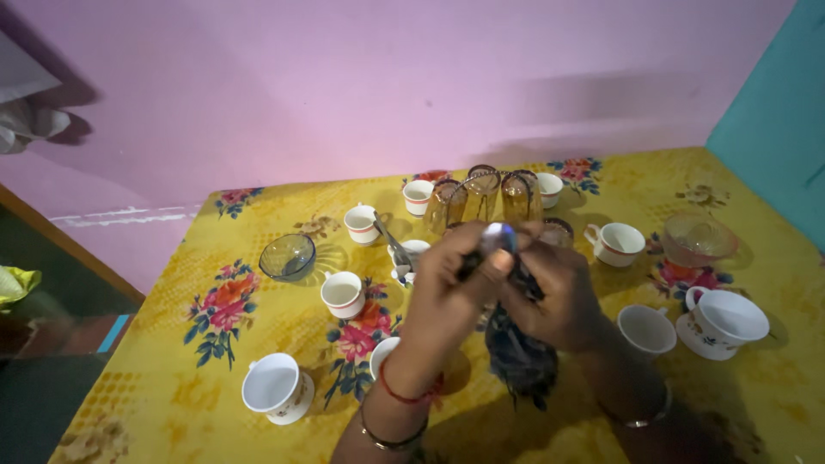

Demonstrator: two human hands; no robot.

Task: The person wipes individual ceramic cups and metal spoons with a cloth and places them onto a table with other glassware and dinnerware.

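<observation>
Both hands — left hand [447,283], right hand [559,296] — grip dark cloth [520,361].

spoon [497,236] – shiny metal | cloth [520,357] – dark, matt fabric | cups [344,294] – glossy ceramic

- The left hand [451,283] and right hand [559,296] meet above a yellow floral tablecloth [206,378], together gripping a small shiny metal object [497,236] wrapped in a dark crumpled cloth [520,361].
- Behind them stand brown tinted drinking glasses [481,198].
- White ceramic cups [275,388] lie scattered around.
- A smoky glass bowl [288,256] sits left; a pinkish glass bowl [698,238] sits right.
</observation>
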